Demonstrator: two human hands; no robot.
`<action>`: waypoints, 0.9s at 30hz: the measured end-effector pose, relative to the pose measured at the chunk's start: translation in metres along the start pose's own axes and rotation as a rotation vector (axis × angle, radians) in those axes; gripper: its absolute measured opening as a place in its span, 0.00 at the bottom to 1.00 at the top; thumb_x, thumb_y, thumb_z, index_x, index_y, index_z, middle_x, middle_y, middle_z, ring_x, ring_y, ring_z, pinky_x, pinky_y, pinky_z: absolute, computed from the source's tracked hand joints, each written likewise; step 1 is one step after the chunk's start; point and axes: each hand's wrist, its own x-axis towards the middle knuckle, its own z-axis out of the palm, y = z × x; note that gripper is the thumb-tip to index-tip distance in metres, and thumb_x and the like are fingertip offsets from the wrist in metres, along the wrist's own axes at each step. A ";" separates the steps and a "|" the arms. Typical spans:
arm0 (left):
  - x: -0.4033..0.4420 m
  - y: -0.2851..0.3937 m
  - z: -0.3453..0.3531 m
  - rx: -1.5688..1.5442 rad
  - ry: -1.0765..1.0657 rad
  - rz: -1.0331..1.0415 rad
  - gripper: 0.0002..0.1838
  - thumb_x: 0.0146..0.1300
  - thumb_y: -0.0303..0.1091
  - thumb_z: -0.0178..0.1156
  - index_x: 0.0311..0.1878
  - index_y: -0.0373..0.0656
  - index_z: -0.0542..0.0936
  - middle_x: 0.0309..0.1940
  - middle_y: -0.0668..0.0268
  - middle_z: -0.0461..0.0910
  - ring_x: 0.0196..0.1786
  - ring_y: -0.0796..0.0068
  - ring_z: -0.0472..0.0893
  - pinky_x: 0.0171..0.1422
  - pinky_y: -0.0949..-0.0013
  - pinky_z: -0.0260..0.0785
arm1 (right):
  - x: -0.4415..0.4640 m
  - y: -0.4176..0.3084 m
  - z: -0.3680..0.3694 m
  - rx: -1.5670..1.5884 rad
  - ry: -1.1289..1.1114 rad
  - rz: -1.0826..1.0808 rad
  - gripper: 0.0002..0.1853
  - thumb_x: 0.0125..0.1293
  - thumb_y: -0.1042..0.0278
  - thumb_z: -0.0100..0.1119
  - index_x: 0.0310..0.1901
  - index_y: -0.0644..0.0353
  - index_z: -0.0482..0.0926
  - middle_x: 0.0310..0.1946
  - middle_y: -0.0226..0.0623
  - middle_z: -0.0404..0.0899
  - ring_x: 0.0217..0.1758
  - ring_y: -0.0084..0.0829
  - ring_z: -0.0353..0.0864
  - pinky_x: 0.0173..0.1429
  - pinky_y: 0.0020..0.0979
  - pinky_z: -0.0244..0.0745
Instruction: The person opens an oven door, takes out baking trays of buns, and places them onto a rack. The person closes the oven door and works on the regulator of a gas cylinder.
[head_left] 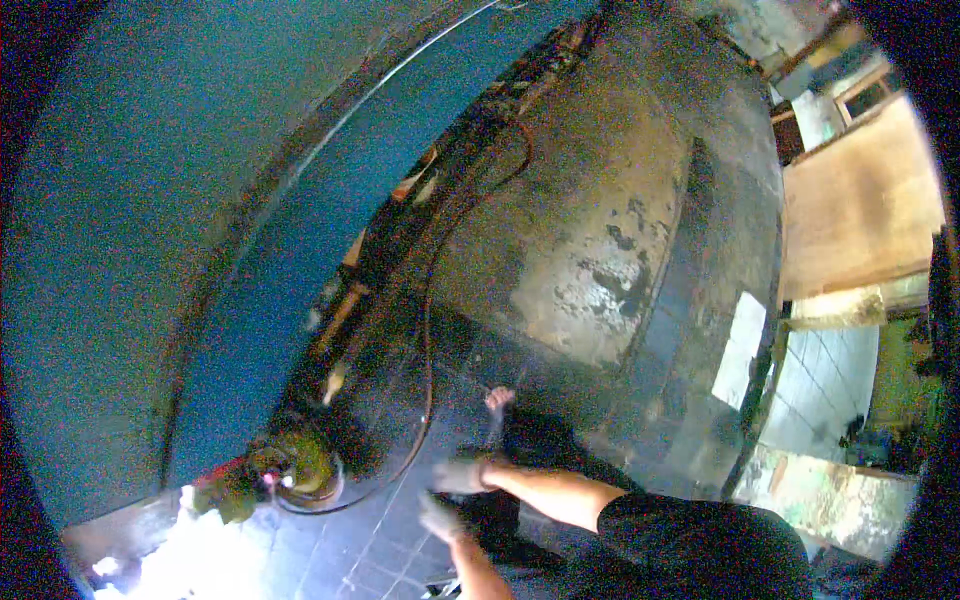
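Observation:
My right hand (460, 476), in what looks like a pale grey glove, reaches left from a bare forearm and a black sleeve. Just below it is my left hand (440, 518), also pale and smeared by motion. The hands are close together over the dark tiled floor (370, 545). Their fingers are too blurred to show a grip, and no held thing can be made out. Nearest to them runs a thin brown hose (427, 370), curving down to a round yellow-green object (305, 468). A small pinkish hand or foot (498, 398) shows above my right hand; I cannot tell which.
A large blue panel (110, 280) fills the left side. Debris (350, 290) lies along its lower edge. Stained concrete floor (580, 220) stretches beyond. A white sheet (739, 350) lies to the right, near a tan board (860, 200). Bright glare (200, 560) covers the lower left.

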 end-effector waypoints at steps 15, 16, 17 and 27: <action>-0.151 0.321 -0.240 0.584 -0.526 0.120 0.23 0.84 0.52 0.58 0.51 0.41 0.91 0.31 0.51 0.91 0.39 0.52 0.93 0.42 0.48 0.81 | -0.686 -0.210 -0.175 0.574 0.225 1.317 0.28 0.80 0.44 0.54 0.62 0.57 0.91 0.59 0.51 0.94 0.65 0.54 0.92 0.70 0.52 0.84; -0.163 0.334 -0.240 0.615 -0.492 0.148 0.22 0.86 0.51 0.57 0.53 0.42 0.91 0.30 0.51 0.91 0.39 0.54 0.93 0.42 0.49 0.81 | -0.721 -0.222 -0.166 0.567 0.246 1.327 0.28 0.80 0.44 0.54 0.62 0.57 0.91 0.59 0.51 0.94 0.65 0.54 0.92 0.70 0.52 0.84; -0.176 0.346 -0.238 0.612 -0.456 0.173 0.22 0.88 0.50 0.55 0.55 0.44 0.91 0.29 0.51 0.91 0.40 0.56 0.94 0.42 0.50 0.82 | -0.757 -0.231 -0.159 0.608 0.274 1.276 0.29 0.80 0.42 0.54 0.62 0.57 0.92 0.60 0.51 0.93 0.67 0.54 0.91 0.72 0.53 0.83; -0.389 0.481 -0.040 0.273 -0.442 0.165 0.24 0.81 0.55 0.59 0.50 0.42 0.90 0.45 0.47 0.93 0.51 0.39 0.91 0.56 0.43 0.81 | -0.959 -0.198 0.085 0.602 0.160 1.380 0.29 0.78 0.49 0.59 0.74 0.52 0.86 0.74 0.54 0.86 0.75 0.51 0.88 0.78 0.52 0.81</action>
